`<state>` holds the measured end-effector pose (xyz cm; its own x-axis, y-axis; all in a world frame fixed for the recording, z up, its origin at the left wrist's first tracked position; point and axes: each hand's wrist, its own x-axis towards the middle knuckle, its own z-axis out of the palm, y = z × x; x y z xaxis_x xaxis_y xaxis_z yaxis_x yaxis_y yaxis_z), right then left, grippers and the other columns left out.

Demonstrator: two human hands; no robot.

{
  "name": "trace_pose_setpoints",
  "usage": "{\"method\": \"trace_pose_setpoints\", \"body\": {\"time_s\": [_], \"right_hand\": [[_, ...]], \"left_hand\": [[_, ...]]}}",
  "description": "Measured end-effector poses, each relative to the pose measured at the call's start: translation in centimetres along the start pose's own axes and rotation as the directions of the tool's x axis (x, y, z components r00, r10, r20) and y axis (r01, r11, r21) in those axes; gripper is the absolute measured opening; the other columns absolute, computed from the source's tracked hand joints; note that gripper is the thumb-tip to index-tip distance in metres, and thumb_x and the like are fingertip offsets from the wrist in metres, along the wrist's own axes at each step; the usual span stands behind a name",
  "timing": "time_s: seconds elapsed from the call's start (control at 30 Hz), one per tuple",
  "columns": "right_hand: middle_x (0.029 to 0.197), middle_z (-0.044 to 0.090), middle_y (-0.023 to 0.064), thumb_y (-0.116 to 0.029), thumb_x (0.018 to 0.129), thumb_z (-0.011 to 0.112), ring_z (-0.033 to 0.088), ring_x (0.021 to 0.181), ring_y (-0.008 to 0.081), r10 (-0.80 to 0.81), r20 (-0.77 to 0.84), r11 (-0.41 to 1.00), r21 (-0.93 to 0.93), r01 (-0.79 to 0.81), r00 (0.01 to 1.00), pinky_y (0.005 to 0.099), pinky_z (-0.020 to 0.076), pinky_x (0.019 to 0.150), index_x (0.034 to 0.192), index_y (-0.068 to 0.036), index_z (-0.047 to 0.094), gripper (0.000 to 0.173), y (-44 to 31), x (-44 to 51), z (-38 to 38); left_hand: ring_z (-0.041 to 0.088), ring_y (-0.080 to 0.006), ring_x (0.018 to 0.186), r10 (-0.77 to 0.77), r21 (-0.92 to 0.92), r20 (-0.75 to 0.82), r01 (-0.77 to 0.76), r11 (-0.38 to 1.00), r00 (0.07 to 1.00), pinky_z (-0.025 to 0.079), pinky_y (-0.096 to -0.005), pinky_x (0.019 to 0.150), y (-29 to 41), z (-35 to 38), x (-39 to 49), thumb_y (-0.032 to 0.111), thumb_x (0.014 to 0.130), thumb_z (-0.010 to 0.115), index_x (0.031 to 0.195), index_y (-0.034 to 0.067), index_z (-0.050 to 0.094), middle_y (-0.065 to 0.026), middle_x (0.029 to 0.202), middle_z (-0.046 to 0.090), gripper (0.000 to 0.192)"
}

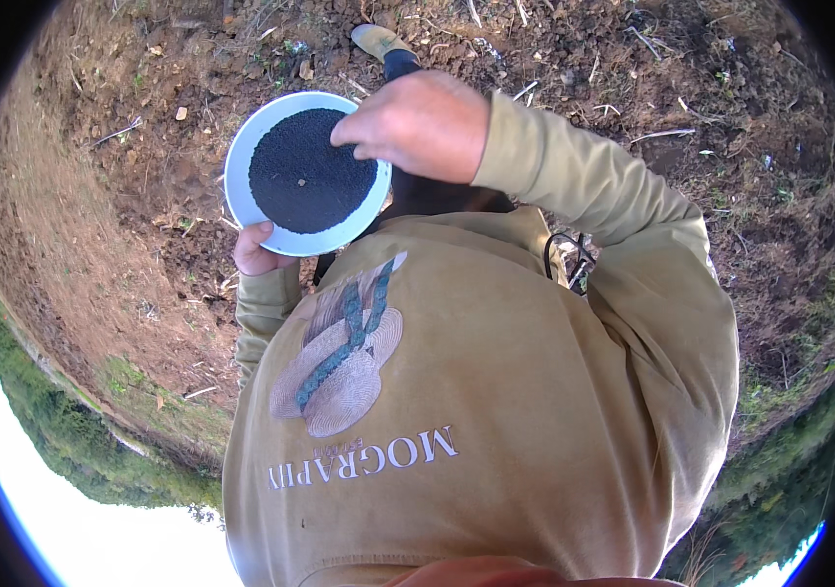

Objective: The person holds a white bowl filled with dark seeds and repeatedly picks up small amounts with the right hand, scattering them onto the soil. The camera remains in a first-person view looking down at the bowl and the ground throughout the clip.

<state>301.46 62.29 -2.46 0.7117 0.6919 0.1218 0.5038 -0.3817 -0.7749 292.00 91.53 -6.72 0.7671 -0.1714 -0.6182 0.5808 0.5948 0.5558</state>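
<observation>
A white round bowl (238,172) holds a heap of fine black granules (307,176), with one small pale fleck on top. My left hand (259,252) grips the bowl at its near left rim, thumb over the edge and the fingers hidden beneath. Across the bowl's right rim reaches my right hand (417,125). Its fingers are bent and drawn together, with the tips at or just above the granules. Whether any granules are between those fingertips is hidden.
Rough brown soil (160,169) with clods, dry stalks and sparse weeds surrounds me. One shoe (380,42) shows on the ground beyond the bowl. A thin black cord (571,257) hangs by my right side. Green trees (58,425) line the field's edge.
</observation>
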Motion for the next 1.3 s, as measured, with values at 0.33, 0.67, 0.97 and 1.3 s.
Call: {"method": "trace_pose_setpoints", "body": {"time_s": [0.33,0.67,0.97,1.3], "right_hand": [[0.073,0.067,0.0100,-0.011,0.069,0.060,0.068,0.073,0.0286,0.016,0.299,0.980,-0.196,0.045,0.954,0.0382,0.0548,0.057,0.076,-0.010,0.071,0.013,-3.6,1.7,5.4],[0.066,0.057,0.0066,-0.010,0.070,0.057,0.062,0.067,0.0239,-0.048,-0.104,0.986,-0.161,0.031,0.993,0.0337,0.0517,0.057,0.071,-0.006,0.055,0.004,-1.6,-0.6,3.5],[0.076,0.064,0.0118,-0.009,0.080,0.059,0.064,0.073,0.0302,0.547,0.098,0.770,-0.449,-0.453,0.831,0.0400,0.0520,0.064,0.088,-0.007,0.063,0.009,9.0,-8.6,4.7],[0.083,0.066,0.0141,-0.010,0.079,0.066,0.064,0.073,0.0312,0.236,-0.189,0.964,0.168,-0.206,0.953,0.0384,0.0525,0.065,0.101,-0.006,0.065,0.023,2.0,-4.0,2.9]], "left_hand": [[0.052,-0.0336,0.115,-0.059,0.131,-0.040,0.063,0.989,0.997,0.041,-0.0445,0.100,-0.5,0.1,-0.4,0.013,0.067,0.061,0.131,-0.004,0.041,-0.0187,0.127,0.052,0.070],[0.052,-0.0339,0.114,-0.039,0.058,-0.059,0.042,0.997,0.997,0.041,-0.0449,0.100,-1.0,-0.4,-0.9,0.013,0.067,0.061,0.130,-0.003,0.042,-0.0184,0.126,0.052,0.068],[0.054,-0.0341,0.111,0.071,-0.008,-0.111,-0.073,0.997,0.991,0.044,-0.0453,0.097,-0.8,-3.0,-2.3,0.013,0.068,0.061,0.129,-0.004,0.042,-0.0190,0.124,0.054,0.066],[0.054,-0.0313,0.111,0.084,-0.046,-0.094,-0.089,0.995,0.992,0.045,-0.0419,0.096,-2.0,-1.8,-2.4,0.010,0.063,0.063,0.131,-0.004,0.039,-0.0184,0.123,0.054,0.074]]}}
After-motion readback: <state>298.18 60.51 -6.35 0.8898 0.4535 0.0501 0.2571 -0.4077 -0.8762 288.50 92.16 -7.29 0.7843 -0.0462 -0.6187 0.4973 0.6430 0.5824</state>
